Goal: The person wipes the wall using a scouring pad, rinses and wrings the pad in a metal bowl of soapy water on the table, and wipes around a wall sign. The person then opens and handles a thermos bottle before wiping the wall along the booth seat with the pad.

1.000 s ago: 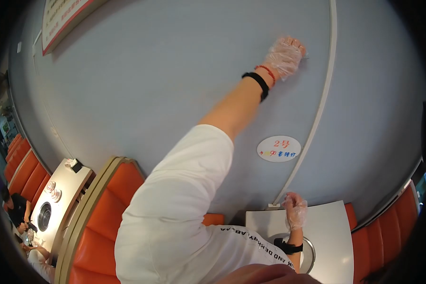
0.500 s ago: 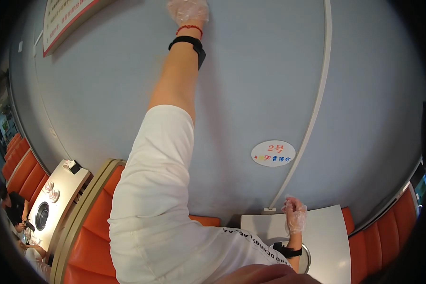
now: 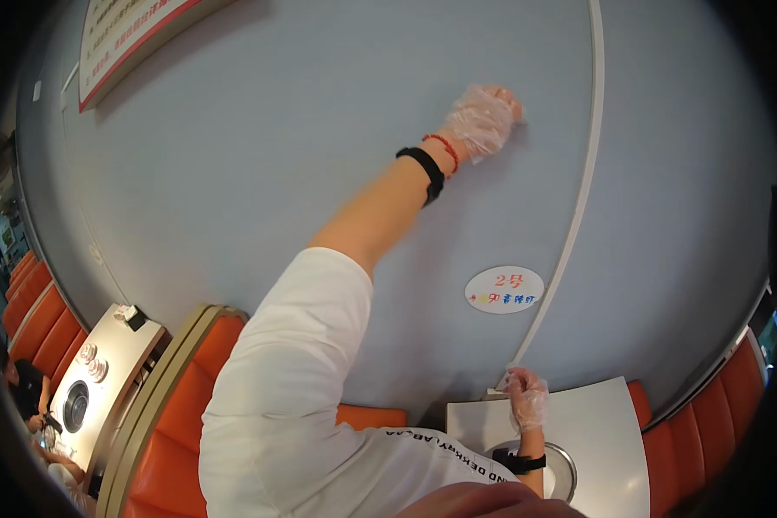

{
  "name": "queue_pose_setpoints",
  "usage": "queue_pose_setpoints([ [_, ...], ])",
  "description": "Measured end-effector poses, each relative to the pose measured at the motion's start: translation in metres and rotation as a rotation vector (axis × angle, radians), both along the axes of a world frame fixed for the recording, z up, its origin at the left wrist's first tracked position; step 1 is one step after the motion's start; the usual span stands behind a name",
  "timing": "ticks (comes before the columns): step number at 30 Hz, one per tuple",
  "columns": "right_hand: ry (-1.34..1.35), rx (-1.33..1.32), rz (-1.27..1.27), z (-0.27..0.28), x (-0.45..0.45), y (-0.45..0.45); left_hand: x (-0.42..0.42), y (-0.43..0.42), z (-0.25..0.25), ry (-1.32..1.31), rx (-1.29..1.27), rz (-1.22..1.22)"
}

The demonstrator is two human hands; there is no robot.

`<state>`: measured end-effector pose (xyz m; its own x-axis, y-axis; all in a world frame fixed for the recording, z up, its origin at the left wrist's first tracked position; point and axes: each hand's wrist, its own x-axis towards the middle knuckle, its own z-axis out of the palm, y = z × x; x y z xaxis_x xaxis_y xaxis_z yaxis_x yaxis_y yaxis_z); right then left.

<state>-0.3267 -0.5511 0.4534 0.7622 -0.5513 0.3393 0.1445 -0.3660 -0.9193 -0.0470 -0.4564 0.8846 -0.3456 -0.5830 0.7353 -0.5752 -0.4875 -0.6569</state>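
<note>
My left hand, in a clear plastic glove, is against the grey-blue wall. Its fingers are curled into a fist, and whatever they may hold is hidden. A red bracelet and a black wristband circle that wrist. Lower down, my right hand, likewise gloved, is raised above the white table near the wall. Its fingers are bent closed, and I cannot make out anything in them. Between the two hands, an oval sign with coloured characters is fixed to the wall.
A white cable strip runs down the wall. A framed notice board hangs at upper left. Orange booth seats flank the table, which has a round metal-rimmed inset. People sit by another table at far left.
My left hand has swept right and down across the wall from the top edge of view. My right hand has shifted slightly left. The view has tilted a little.
</note>
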Motion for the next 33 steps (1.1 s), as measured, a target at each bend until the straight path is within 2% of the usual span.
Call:
queue_pose_setpoints([
  [2, 0.029, -0.029, -0.006, -0.002, -0.001, 0.001, -0.002, 0.016, 0.033, 0.153, 0.006, 0.08],
  [4, 0.077, -0.064, -0.033, 0.004, -0.012, 0.005, 0.005, 0.04, 0.083, 0.199, -0.246, 0.146],
  [6, 0.092, -0.017, -0.081, 0.0, -0.022, 0.004, 0.021, 0.086, 0.121, -0.04, -0.546, 0.133],
  [7, 0.092, 0.01, -0.109, -0.004, -0.026, 0.001, 0.012, 0.113, 0.139, 0.014, -0.573, 0.065],
  [8, 0.084, 0.029, -0.124, -0.01, -0.03, -0.003, 0.021, 0.132, 0.154, -0.019, -0.78, 0.349],
  [9, 0.074, 0.049, -0.143, -0.017, -0.033, -0.008, 0.03, 0.17, 0.162, -0.202, -0.7, 0.362],
  [10, 0.064, 0.069, -0.164, -0.022, -0.037, -0.014, 0.039, 0.187, 0.17, -0.01, -0.815, 0.61],
  [11, 0.061, 0.078, -0.179, -0.024, -0.043, -0.018, 0.06, 0.212, 0.184, 0.035, -0.86, 0.71],
  [13, 0.065, 0.093, -0.19, -0.027, -0.054, -0.024, 0.06, 0.225, 0.181, -0.077, -0.916, 0.559],
  [15, 0.071, 0.139, -0.217, -0.024, -0.063, -0.025, 0.063, 0.214, 0.19, 0.117, -0.913, 0.523],
  [16, 0.079, 0.16, -0.221, -0.023, -0.067, -0.025, 0.066, 0.21, 0.191, 0.214, -0.909, 0.514],
  [21, 0.09, 0.135, -0.215, -0.026, -0.071, -0.03, 0.033, 0.091, 0.157, 0.152, -0.669, 0.421],
  [25, 0.086, 0.169, -0.193, -0.029, -0.07, -0.031, 0.007, 0.0, 0.09, -0.047, -0.44, 0.254],
  [26, 0.062, 0.178, -0.181, -0.036, -0.069, -0.033, -0.003, -0.015, 0.071, 0.148, -0.345, 0.253],
  [27, 0.065, 0.191, -0.162, -0.039, -0.07, -0.033, -0.013, -0.027, 0.054, 0.34, -0.254, 0.254],
  [29, 0.067, 0.208, -0.127, -0.04, -0.07, -0.035, -0.013, -0.042, 0.025, 0.232, -0.13, 0.206],
  [32, 0.062, 0.171, -0.104, -0.035, -0.07, -0.039, -0.011, -0.042, 0.014, 0.179, 0.128, 0.153],
  [33, 0.069, 0.152, -0.109, -0.031, -0.07, -0.04, -0.014, -0.038, 0.023, 0.21, 0.081, 0.198],
])
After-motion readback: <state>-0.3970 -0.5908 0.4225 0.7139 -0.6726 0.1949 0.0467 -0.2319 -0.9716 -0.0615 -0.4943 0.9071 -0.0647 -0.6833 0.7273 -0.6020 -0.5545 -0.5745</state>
